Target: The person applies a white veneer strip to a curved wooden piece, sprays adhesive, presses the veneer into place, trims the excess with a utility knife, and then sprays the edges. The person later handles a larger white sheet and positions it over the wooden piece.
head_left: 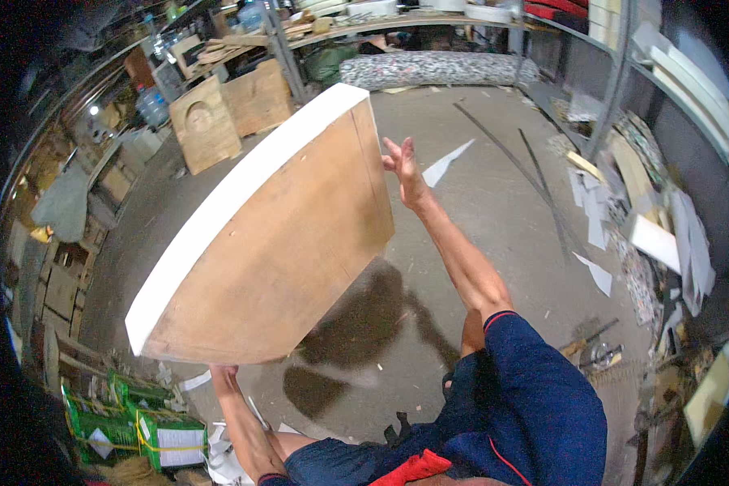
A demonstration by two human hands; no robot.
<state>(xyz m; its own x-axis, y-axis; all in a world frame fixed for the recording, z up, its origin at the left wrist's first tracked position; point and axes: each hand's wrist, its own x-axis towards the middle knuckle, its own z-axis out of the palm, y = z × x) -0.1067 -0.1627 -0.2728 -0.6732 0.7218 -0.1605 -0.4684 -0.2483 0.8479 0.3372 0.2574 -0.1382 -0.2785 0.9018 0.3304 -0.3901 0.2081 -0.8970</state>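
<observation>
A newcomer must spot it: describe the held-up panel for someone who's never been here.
Above the grey floor, find the person's left hand, at the lower edge of a large brown panel. Unlike the plywood boards at back left, this one has thick white edging along its curved side.

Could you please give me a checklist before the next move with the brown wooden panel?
1. Left bare hand gripping the brown, curved-edged wooden panel: cannot tell; mostly hidden by it.
2. Right bare hand closed on the panel: not ok; open at its right edge.
3. White foam-like strip lining the curved edge: ok.
4. Grey floor free of scraps: not ok; a pointed white scrap and a long dark strip lie there.
5. Panel's far side: cannot tell; faces away.
</observation>
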